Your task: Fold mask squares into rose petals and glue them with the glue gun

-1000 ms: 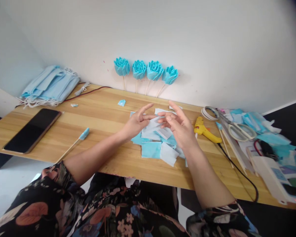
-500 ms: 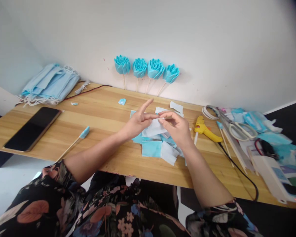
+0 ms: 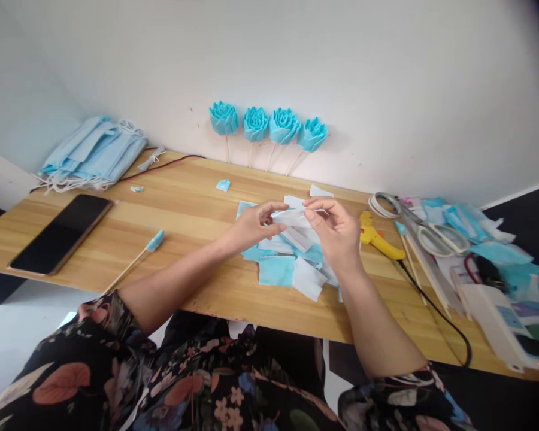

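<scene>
A thin white strip, easiest by its ends

From the camera on my head I see the white strip raised between my two hands, roughly level, above the pile of blue and white pieces on the wooden surface. My right hand has one end pinched between thumb and forefinger. My left hand is at the other end, its thumb and fingers curved around it with a gap showing between their tips; I cannot tell whether they press on it.

It looks like soft, thin sheet, so I judge it next to weightless and limp: it should droop wherever it goes unsupported and crease under a careless squeeze. I wouldn't expect it to be slippery, and a drop would do it no harm, but a hard tug might stretch or tear it. A light pinch close to each end seems right, leaving the middle free and flat. The pieces below look just as thin, and they overlap, so any of them would want taking by a loose corner. The yellow glue gun lies just right of my right hand.
</scene>
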The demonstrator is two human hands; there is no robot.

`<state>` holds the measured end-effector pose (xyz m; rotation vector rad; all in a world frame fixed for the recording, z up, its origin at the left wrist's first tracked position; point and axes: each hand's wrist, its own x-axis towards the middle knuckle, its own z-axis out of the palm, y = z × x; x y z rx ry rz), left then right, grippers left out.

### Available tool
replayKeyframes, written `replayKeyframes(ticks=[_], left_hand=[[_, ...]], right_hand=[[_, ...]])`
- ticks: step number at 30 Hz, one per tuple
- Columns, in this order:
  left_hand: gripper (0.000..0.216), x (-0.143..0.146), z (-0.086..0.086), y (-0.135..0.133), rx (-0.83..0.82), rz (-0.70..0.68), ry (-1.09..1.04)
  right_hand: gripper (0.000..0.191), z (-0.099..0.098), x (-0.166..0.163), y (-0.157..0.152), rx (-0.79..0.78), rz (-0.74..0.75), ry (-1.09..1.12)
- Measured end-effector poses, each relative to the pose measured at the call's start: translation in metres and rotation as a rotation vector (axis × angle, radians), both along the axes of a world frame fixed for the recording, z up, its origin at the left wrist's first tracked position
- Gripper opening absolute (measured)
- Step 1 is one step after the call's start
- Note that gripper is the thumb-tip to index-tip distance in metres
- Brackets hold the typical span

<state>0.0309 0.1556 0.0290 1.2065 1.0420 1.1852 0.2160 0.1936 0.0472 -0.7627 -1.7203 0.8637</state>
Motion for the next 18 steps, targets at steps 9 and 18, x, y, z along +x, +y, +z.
replayKeyframes(ticks=[9, 18], left_hand=[[0.013, -0.005, 0.015, -0.006, 0.156, 0.291, -0.112], [0.016, -0.007, 0.014, -0.004, 0.145, 0.259, -0.097]], right_hand=[[0.012, 0.009, 0.001, -0.004, 0.316, 0.202, -0.249], [0.013, 0.006, 0.0, -0.003, 0.385, 0.177, -0.24]])
